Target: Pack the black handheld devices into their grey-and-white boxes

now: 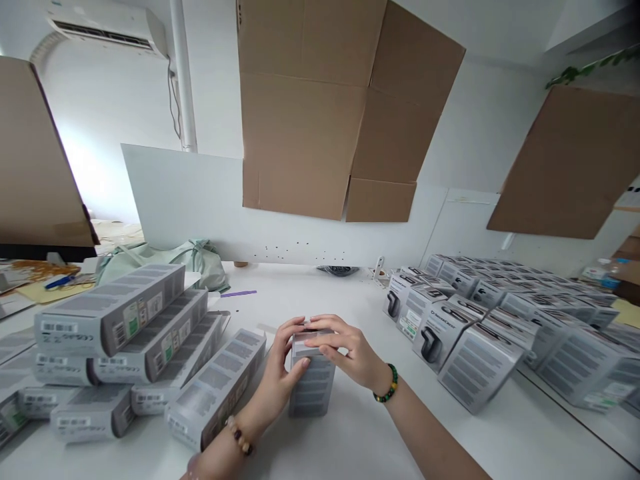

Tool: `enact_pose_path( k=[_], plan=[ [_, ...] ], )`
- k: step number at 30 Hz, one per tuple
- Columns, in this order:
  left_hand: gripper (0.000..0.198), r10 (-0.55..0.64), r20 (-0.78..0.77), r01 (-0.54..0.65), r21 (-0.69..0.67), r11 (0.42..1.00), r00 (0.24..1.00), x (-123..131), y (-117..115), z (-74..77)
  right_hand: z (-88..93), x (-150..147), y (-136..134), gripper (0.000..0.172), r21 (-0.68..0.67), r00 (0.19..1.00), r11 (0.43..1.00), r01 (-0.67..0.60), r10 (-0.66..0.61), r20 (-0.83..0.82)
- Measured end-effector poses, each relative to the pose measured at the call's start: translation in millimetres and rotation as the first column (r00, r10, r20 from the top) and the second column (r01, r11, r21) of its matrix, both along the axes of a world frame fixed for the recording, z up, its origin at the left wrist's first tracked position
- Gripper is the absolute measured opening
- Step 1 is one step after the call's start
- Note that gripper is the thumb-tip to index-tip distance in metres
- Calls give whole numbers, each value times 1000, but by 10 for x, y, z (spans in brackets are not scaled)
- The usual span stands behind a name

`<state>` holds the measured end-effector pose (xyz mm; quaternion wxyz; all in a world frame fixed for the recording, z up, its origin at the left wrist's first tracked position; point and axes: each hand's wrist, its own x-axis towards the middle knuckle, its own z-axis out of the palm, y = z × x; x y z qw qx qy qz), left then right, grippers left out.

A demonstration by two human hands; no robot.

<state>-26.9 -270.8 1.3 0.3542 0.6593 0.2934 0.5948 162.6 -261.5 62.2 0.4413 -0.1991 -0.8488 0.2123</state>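
A small grey carton [311, 390] stands upright on the white table in front of me, with rows of printed text down its near face. My left hand [286, 363] grips its upper left side, thumb on the near face and fingers round the back edge. Across the top lies my right hand [345, 347], its fingers bent over the far edge and the thumb by the near edge. Both hands touch the carton's top, so its flap is mostly hidden. Close to my left wrist a similar grey carton [225, 380] lies on its side.
At left is a stack of grey cartons [113, 313]. Many upright cartons [445, 330] stand in rows at right. Behind are a pale green bag [200, 267], a purple strip [239, 293], a black coiled item [339, 271] and a white tool [379, 268] along the back panel.
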Motion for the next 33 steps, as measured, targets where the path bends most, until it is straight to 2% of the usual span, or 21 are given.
enact_pose_path(
  k=[3, 6, 9, 11, 13, 15, 17, 19, 21, 22, 24, 25, 26, 28, 30, 31, 32, 33],
  plan=[
    [39, -29, -10, 29, -42, 999, 1000, 9, -28, 5, 46, 38, 36, 25, -72, 1000, 997, -26, 25, -14],
    [37, -19, -45, 18, -22, 1000, 999, -1, -34, 11, 60, 28, 54, 26, -104, 997, 993, -48, 54, 53],
    [32, 60, -70, -56, 62, 997, 996, -18, -25, 16, -32, -52, -3, 38, -1, 993, 1000, 22, -22, 113],
    [31, 71, -96, -62, 93, 994, 993, -16, -27, 18, -116, -91, -63, 45, 52, 985, 996, 68, -75, 156],
    [36, 50, -118, -41, 73, 996, 992, 0, -37, 12, -172, -79, -97, 41, 95, 971, 989, 114, -131, 202],
    [44, 35, -137, -32, 25, 999, 990, 26, -47, -6, -184, -3, -64, 35, 154, 943, 966, 209, -240, 230],
    [46, 56, -153, -59, -12, 998, 987, 50, -43, -35, -165, 137, 44, 34, 210, 858, 888, 408, -452, 244],
    [41, 114, -172, -118, -14, 993, 979, 55, -18, -53, -137, 324, 198, 37, 234, 707, 744, 626, -668, 234],
    [34, 225, -189, -222, 34, 974, 956, 28, 25, -32, -124, 521, 344, 41, 239, 576, 614, 753, -789, 213],
    [31, 297, -209, -288, 71, 955, 932, 0, 50, -1, -128, 606, 399, 43, 230, 546, 578, 783, -816, 191],
    [24, 467, -290, -435, 170, 884, 835, -87, 98, 95, -161, 721, 459, 40, 195, 539, 558, 807, -830, 144],
    [21, 549, -356, -497, 233, 836, 756, -141, 119, 148, -188, 745, 466, 35, 173, 550, 564, 807, -825, 127],
    [21, 616, -436, -540, 299, 787, 656, -199, 137, 196, -220, 746, 460, 31, 151, 570, 583, 799, -813, 119],
    [24, 699, -593, -583, 424, 693, 400, -310, 162, 244, -288, 691, 430, 26, 113, 629, 644, 757, -765, 140],
    [33, 672, -728, -596, 483, 641, 133, -393, 172, 212, -353, 586, 398, 24, 69, 692, 711, 700, -698, 182],
    [38, 624, -781, -605, 484, 632, 27, -419, 173, 173, -384, 525, 387, 24, 36, 726, 745, 666, -658, 200],
    [43, 572, -818, -613, 478, 630, -50, -435, 172, 129, -417, 461, 380, 23, -2, 759, 777, 630, -615, 215],
    [45, 528, -844, -614, 467, 636, -95, -440, 169, 90, -453, 396, 375, 22, -45, 792, 806, 591, -568, 225]
  ],
)
